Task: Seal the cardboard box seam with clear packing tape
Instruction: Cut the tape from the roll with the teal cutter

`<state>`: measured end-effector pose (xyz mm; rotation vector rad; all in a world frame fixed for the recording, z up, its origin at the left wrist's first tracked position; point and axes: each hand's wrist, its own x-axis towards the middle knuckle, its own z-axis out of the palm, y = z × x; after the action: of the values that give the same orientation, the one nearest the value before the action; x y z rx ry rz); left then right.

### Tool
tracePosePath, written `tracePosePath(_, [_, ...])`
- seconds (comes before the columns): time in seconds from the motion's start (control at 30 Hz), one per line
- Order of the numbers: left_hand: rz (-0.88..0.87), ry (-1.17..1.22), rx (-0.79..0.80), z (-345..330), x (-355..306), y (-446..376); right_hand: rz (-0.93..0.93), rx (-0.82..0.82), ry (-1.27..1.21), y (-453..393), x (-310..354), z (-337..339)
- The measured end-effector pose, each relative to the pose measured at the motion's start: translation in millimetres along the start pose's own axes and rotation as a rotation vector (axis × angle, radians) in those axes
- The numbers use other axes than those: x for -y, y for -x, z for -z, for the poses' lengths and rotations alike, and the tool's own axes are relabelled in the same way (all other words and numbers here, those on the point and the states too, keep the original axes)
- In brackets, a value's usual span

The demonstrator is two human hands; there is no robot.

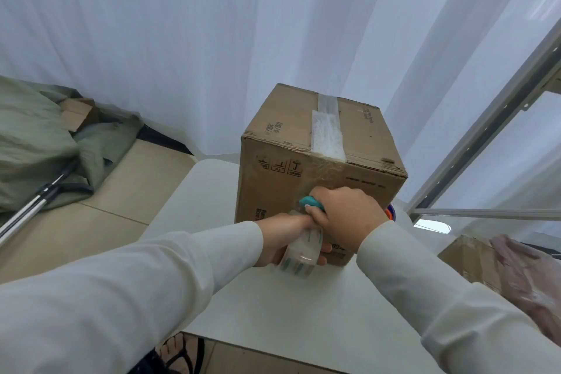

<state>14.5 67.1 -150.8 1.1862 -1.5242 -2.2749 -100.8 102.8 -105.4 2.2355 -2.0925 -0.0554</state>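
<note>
Unreadable print (box (303, 161))

I see a white table (218, 191) with a white curtain (182, 39) hanging behind it, and far off to the left a green cloth heap (33, 143) lies on the tan floor (100, 222) with a small brown box (76, 112) poking out of it. A shiny metal pole (27, 209) lies on the floor just beside that heap, and a grey metal rack (491, 130) leans up on the right. Low on the right I see another brown box (467, 255) with something pink and blurry (528, 279) on it, and a foot in a black sandal (179, 352) shows under the near table edge.
</note>
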Motion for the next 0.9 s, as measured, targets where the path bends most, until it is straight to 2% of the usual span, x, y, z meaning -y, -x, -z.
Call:
tracePosePath(0.37, [-0.050, 0.012, 0.053, -2.4, -2.6, 9.4, 0.038, -0.015, 0.002, -9.5, 8.4, 3.6])
tracePosePath(0.9, [-0.048, 0.116, 0.049, -3.9, -5.0, 14.5, -0.048, 0.019, 0.079, -7.4, 17.6, 8.3])
